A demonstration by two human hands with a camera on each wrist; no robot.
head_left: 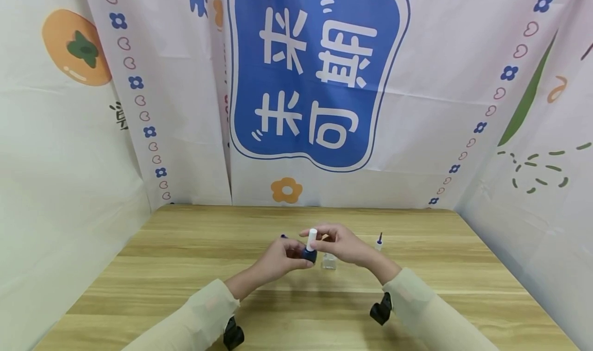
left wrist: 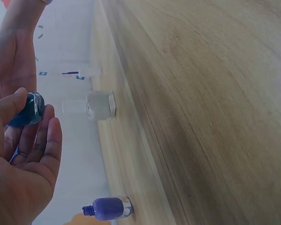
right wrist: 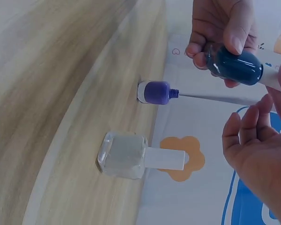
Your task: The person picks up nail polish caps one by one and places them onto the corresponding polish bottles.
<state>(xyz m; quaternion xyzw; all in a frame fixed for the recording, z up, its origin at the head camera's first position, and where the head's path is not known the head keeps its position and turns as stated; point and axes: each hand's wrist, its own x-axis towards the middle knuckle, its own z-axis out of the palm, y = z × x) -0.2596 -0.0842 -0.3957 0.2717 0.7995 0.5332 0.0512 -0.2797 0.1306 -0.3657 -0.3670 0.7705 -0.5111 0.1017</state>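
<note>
A dark teal-blue nail polish bottle [head_left: 309, 256] [right wrist: 235, 65] is held above the table between the thumb and fingers of my left hand [head_left: 273, 261] [left wrist: 21, 183]. Its white cap [head_left: 312, 239] is on the neck, pointing up and slightly tilted. My right hand [head_left: 347, 244] [right wrist: 267, 154] pinches that cap between thumb and forefinger, the other fingers loosely bent. Just behind the hands stands a clear nail polish bottle [head_left: 329, 262] [right wrist: 124, 154] with a white cap. An uncapped purple nail polish bottle [left wrist: 108, 208] [right wrist: 157, 92] is mostly hidden by my left hand in the head view.
Right of my right hand, a white brush cap [head_left: 379, 245] [left wrist: 89, 72] stands on the wooden table [head_left: 194, 268] with its purple-coated brush upward. Printed cloth [head_left: 417, 124] hangs behind the table and along both sides.
</note>
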